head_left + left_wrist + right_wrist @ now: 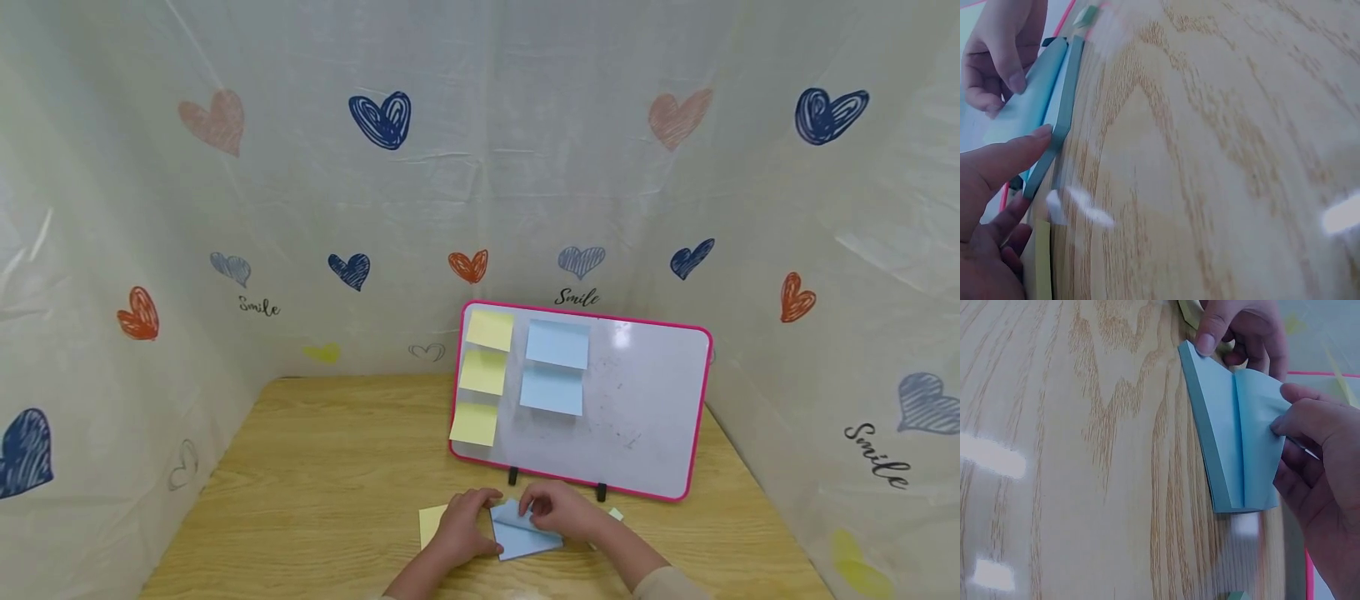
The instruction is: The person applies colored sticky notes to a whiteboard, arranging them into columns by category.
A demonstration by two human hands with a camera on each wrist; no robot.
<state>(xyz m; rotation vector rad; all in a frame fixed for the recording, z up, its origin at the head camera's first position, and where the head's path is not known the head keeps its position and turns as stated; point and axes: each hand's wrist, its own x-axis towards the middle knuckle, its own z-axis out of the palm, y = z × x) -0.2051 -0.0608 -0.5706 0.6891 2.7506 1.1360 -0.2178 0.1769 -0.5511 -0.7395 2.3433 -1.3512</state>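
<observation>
My left hand point(463, 530) holds a pad of blue sticky notes point(528, 546) at its left edge, low over the table. In the right wrist view its thumb lies on a corner of the pad. My right hand point(564, 510) pinches the top blue sheet point(1259, 425) between thumb and fingers. That sheet curls up and folds back from the pad, still joined to it along a crease. A yellow sticky note pad point(430, 523) lies beside my left hand and is partly hidden by it.
Behind the hands a pink-framed whiteboard point(645, 417) leans on black feet. It bears three yellow notes point(482, 372) in a left column and two blue notes point(557, 344) beside them. A small pale green piece point(616, 514) lies by my right forearm. A heart-printed curtain point(480, 192) surrounds the wooden table point(315, 467).
</observation>
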